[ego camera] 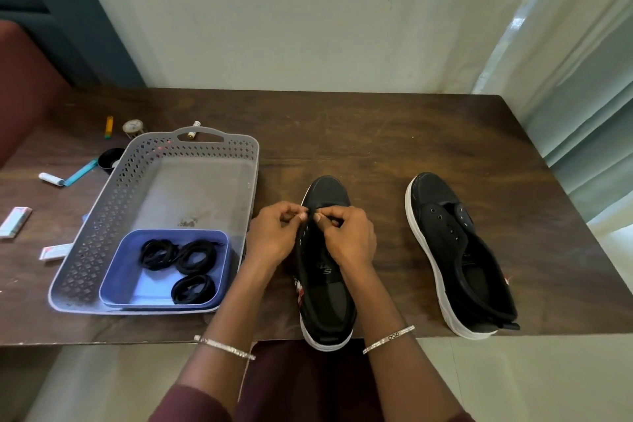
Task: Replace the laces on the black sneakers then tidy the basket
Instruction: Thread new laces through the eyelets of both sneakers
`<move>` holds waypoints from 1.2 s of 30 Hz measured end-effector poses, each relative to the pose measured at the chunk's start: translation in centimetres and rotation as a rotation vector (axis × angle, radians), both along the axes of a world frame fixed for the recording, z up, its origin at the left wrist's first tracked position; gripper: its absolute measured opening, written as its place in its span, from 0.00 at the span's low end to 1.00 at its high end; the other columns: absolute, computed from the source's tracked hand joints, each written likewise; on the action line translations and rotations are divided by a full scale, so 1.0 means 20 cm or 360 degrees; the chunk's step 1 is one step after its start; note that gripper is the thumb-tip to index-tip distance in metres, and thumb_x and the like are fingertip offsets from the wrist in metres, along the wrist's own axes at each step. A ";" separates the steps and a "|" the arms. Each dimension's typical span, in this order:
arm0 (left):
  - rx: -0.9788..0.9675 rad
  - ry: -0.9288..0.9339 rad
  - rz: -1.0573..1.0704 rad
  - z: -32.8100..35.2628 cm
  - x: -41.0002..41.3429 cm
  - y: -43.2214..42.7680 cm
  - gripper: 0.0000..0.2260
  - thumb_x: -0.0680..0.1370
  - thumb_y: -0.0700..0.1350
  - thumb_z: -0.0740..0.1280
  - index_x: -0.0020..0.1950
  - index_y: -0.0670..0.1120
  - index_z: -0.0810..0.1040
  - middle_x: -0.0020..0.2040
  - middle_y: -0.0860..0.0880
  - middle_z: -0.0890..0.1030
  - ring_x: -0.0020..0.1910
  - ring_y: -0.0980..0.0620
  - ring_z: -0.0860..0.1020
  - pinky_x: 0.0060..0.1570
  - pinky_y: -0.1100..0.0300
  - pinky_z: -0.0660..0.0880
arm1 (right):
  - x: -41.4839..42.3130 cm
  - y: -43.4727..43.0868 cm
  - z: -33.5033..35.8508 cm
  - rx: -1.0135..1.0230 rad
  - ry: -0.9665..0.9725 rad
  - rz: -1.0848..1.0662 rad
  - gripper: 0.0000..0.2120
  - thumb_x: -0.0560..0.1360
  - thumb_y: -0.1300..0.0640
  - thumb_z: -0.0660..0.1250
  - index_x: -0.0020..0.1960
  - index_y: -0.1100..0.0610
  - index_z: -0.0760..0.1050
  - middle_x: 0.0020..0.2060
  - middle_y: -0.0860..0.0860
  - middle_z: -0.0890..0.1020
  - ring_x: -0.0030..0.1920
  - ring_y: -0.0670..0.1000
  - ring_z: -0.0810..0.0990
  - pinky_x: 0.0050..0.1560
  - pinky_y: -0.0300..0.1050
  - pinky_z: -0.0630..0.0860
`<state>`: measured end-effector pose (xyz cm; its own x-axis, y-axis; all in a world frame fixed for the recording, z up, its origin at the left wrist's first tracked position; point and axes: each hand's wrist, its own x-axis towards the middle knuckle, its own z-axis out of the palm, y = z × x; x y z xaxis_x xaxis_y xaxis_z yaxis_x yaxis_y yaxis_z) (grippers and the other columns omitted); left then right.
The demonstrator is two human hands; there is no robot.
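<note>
Lacing only just starting.
Left hand (274,235), right hand (349,236) pinch near sneaker (329,189) front eyelets, lace apparently hidden; other sneaker (440,197) bare, basket (114,205) untidied.

Laces (181,267) lie in the basket (102,216), left of both sneakers (442,216).

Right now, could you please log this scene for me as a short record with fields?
Left hand: pinches at front eyelets of centre sneaker
Right hand: pinches there too; lace too small to see
Other sneaker: to the right, unlaced, untouched
Basket: grey, left of hands
Blue tray: inside basket, holds three black lace coils
Table: dark wood
</note>
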<state>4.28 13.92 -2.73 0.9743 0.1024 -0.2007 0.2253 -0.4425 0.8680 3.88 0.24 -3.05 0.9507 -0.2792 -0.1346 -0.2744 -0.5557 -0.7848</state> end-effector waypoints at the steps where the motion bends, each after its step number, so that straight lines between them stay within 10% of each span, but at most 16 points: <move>1: 0.0052 -0.0046 -0.0009 0.00 0.02 0.00 0.06 0.77 0.48 0.71 0.42 0.58 0.82 0.40 0.56 0.85 0.43 0.57 0.82 0.53 0.49 0.80 | 0.00 0.00 -0.01 -0.0009 -0.0008 0.0028 0.05 0.76 0.48 0.71 0.50 0.43 0.85 0.44 0.41 0.85 0.44 0.41 0.79 0.36 0.36 0.70; 9: 0.0377 -0.0041 0.0014 0.20 0.12 0.06 0.07 0.79 0.47 0.67 0.48 0.45 0.82 0.46 0.47 0.83 0.48 0.46 0.80 0.52 0.48 0.78 | 0.01 -0.05 -0.03 -0.0107 0.0099 0.0240 0.08 0.78 0.46 0.69 0.52 0.45 0.85 0.46 0.43 0.85 0.46 0.47 0.80 0.41 0.41 0.69; 14: -0.0555 0.0153 -0.0063 0.51 0.10 0.14 0.11 0.84 0.41 0.58 0.43 0.45 0.74 0.53 0.47 0.84 0.51 0.53 0.83 0.54 0.61 0.77 | 0.03 -0.11 -0.02 0.0063 0.0211 0.0364 0.08 0.77 0.46 0.69 0.46 0.48 0.85 0.40 0.46 0.85 0.45 0.48 0.82 0.45 0.47 0.77; 18: -0.1174 0.0226 -0.0046 0.73 0.11 0.17 0.10 0.84 0.39 0.55 0.44 0.44 0.71 0.37 0.47 0.79 0.37 0.50 0.80 0.49 0.54 0.81 | 0.03 -0.16 -0.02 0.0219 0.0279 0.0439 0.10 0.77 0.49 0.71 0.42 0.55 0.84 0.35 0.50 0.83 0.38 0.50 0.81 0.48 0.52 0.79; 20: -0.0924 0.0124 -0.0150 0.81 0.12 0.18 0.11 0.84 0.39 0.55 0.42 0.45 0.69 0.33 0.49 0.70 0.32 0.52 0.69 0.41 0.56 0.76 | 0.04 -0.16 -0.02 0.0236 0.0332 0.0461 0.11 0.77 0.49 0.71 0.43 0.56 0.85 0.35 0.52 0.83 0.37 0.51 0.80 0.46 0.51 0.79; 24: 0.0869 -0.0337 -0.0789 0.93 0.19 0.25 0.06 0.83 0.47 0.60 0.57 0.47 0.74 0.50 0.49 0.79 0.49 0.49 0.77 0.48 0.57 0.70 | 0.06 -0.13 0.01 0.0090 0.0431 0.0531 0.13 0.79 0.46 0.68 0.44 0.53 0.85 0.31 0.49 0.78 0.33 0.46 0.74 0.35 0.41 0.70; 29: 0.2245 -0.0006 -0.1323 1.03 0.17 0.31 0.14 0.80 0.58 0.65 0.59 0.52 0.81 0.54 0.50 0.82 0.51 0.48 0.79 0.49 0.53 0.77 | 0.08 -0.10 -0.03 0.0022 0.0464 0.0500 0.14 0.78 0.44 0.68 0.44 0.52 0.85 0.41 0.52 0.84 0.46 0.52 0.81 0.49 0.48 0.78; 32: 0.2267 -0.0115 -0.1182 1.18 0.16 0.40 0.13 0.81 0.57 0.63 0.49 0.52 0.83 0.45 0.52 0.82 0.44 0.51 0.79 0.43 0.55 0.77 | 0.08 -0.10 -0.04 -0.0007 0.0453 0.0510 0.14 0.77 0.43 0.68 0.44 0.51 0.85 0.43 0.52 0.85 0.48 0.54 0.82 0.52 0.50 0.80; 36: 0.1295 -0.0014 -0.1054 1.36 0.11 0.52 0.15 0.80 0.56 0.64 0.45 0.47 0.82 0.44 0.46 0.83 0.44 0.50 0.79 0.49 0.53 0.74 | 0.08 -0.11 -0.03 0.0035 0.0464 0.0501 0.14 0.78 0.44 0.68 0.44 0.51 0.85 0.42 0.51 0.84 0.47 0.53 0.81 0.51 0.48 0.78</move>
<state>6.41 24.32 24.55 0.8859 -0.3512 -0.3031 -0.2804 -0.9259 0.2534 5.45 -2.02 -3.62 0.9105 0.0245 -0.4129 -0.3060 -0.6317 -0.7122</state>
